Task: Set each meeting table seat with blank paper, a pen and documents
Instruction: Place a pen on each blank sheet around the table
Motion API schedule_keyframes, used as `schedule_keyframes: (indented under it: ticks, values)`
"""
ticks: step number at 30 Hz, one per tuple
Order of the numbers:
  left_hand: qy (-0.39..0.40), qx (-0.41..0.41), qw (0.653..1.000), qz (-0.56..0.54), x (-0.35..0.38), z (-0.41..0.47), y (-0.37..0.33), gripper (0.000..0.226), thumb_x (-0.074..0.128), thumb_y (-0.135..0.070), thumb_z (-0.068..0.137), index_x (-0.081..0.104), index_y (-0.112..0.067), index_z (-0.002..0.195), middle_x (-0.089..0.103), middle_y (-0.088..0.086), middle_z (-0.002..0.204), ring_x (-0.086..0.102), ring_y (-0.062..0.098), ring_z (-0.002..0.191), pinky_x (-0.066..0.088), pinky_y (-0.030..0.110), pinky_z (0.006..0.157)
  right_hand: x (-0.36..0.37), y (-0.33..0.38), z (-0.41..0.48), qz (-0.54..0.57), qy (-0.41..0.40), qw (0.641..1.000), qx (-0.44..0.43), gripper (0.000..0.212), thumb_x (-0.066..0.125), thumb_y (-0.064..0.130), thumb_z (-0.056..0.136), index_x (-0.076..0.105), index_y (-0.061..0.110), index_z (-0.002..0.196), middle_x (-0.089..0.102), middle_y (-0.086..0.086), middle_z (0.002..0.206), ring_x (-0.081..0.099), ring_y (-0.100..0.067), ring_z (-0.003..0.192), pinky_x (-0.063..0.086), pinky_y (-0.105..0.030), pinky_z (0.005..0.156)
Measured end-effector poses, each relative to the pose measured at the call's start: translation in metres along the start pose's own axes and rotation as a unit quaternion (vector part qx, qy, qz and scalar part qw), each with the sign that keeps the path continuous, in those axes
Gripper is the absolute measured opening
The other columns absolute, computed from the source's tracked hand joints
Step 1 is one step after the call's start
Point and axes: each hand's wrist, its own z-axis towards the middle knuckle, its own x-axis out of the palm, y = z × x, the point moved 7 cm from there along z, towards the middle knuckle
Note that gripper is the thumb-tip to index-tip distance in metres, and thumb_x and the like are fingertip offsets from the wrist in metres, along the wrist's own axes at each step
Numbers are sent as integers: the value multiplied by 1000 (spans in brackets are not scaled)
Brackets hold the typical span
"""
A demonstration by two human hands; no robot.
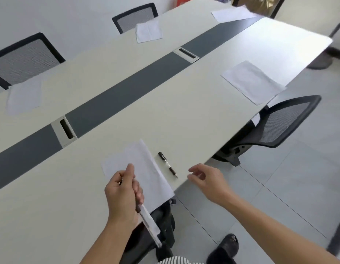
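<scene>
Here, at the near seat of the long table (184, 115), a pen (167, 164) is lying just beside the right edge of a sheet of paper (146, 168). The left hand (123, 195) is gripping a long pale object (149, 224) — what it is cannot be told — above that sheet, while the right hand (207, 180) is hovering empty near the pen, fingers loosely curled — another sheet (251, 82) is lying at the next seat.

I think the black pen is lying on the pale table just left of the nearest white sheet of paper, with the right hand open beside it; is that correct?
Not quite: the head view shows the black pen lying just right of the nearest white sheet of paper, not left. It is on the pale table, with the right hand open beside it.
</scene>
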Motion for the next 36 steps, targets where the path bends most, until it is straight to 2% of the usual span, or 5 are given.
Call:
schedule_keyframes:
  ticks: [8, 14, 20, 28, 36]
  values:
    - [0, -37, 992, -122, 183, -58, 34, 46, 51, -39, 96, 36, -19, 58, 32, -2, 43, 30, 13, 32, 27, 21, 35, -128, -30, -98, 69, 50, 990, -116, 26, 72, 52, 78, 68, 28, 87, 69, 11, 80, 60, -3, 67, 40, -11, 57]
    - [56, -49, 991, -115, 296, -90, 50, 44, 46, -38, 98, 34, -18, 61, 32, -4, 42, 30, 13, 33, 27, 21, 38, -209, -83, -103, -12, -45, 993, -110, 22, 71, 43, 81, 67, 29, 97, 63, 16, 88, 61, -8, 77, 43, -10, 66]
    - [124, -4, 992, -36, 384, -83, 60, 42, 50, -30, 98, 34, -15, 62, 33, -1, 43, 30, 17, 39, 30, 27, 43, -271, -120, -74, -37, -100, 991, -75, 21, 53, 36, 95, 70, 26, 101, 59, 21, 77, 54, 0, 71, 49, -21, 74]
    - [264, 15, 959, 105, 509, -35, 63, 28, 60, -19, 93, 47, -5, 72, 35, 8, 56, 29, 16, 41, 25, 22, 36, -369, -148, 17, -57, -75, 996, -7, 23, 44, 30, 99, 65, 25, 94, 50, 11, 58, 45, -7, 56, 35, -24, 58]
    - [330, -13, 931, 157, 587, 11, 38, 22, 61, -17, 91, 56, 0, 80, 40, 11, 57, 30, 16, 41, 25, 22, 41, -466, -182, 98, 78, -123, 988, 56, 23, 49, 20, 99, 68, 15, 87, 49, 12, 48, 42, -8, 48, 36, -26, 54]
